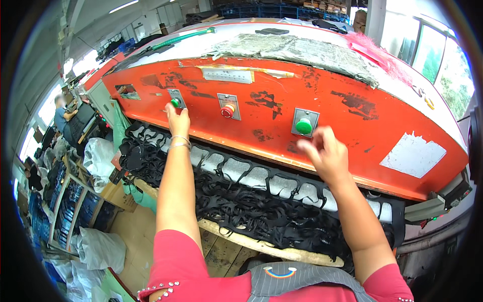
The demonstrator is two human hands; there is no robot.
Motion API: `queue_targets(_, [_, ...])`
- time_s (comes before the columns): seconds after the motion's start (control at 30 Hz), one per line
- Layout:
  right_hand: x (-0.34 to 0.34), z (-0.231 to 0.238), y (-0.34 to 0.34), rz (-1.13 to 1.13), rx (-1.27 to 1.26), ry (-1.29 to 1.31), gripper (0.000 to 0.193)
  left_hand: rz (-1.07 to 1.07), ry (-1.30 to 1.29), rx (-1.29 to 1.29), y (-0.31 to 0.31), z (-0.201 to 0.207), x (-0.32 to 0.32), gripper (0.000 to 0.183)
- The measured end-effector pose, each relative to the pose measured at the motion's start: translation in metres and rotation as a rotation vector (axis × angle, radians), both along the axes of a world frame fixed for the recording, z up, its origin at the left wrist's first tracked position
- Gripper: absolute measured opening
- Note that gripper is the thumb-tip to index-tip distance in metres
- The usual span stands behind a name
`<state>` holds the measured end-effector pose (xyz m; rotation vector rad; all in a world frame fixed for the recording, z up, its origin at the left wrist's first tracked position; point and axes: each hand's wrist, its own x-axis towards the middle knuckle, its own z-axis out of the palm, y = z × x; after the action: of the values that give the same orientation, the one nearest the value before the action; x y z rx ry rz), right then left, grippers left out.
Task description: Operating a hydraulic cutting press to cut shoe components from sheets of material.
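The left hand [177,120] reaches up with its fingers together, a fingertip on the small green button [174,102] at the left of the red machine front [352,116]. The right hand [326,153] hangs just below the larger green button [303,126], fingers loosely curled and blurred, so touch cannot be told. Both buttons look stiff and fixed, best pressed squarely on the cap. Between them sits a red button [227,110]. Below, black cut sheet [241,206] looks soft and limp; its near edge is hidden behind the arms.
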<state>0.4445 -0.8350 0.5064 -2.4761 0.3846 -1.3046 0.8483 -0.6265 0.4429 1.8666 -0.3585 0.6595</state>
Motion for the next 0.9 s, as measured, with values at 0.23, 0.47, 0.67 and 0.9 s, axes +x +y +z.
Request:
queue_targets(0.23, [0.013, -0.03, 0.009, 0.048, 0.044, 0.059, 0.027, -0.584, 0.176, 0.005, 0.041, 0.017, -0.013, 0.05])
queue_targets(0.47, [-0.12, -0.105, 0.057, 0.232, 0.359, 0.967, 0.047, -1.073, 0.126, 0.453, 0.002, -0.051, -0.296, 0.014])
queue_targets(0.67, [-0.169, -0.146, 0.094, 0.006, 0.104, 0.807, 0.052, -1.128, -0.136, 0.631, -0.018, -0.086, -0.404, 0.01])
queue_targets(0.9, [-0.177, -0.148, 0.07, 0.114, 0.117, 0.773, 0.043, -0.934, -0.112, 0.611, -0.034, -0.094, -0.427, 0.018])
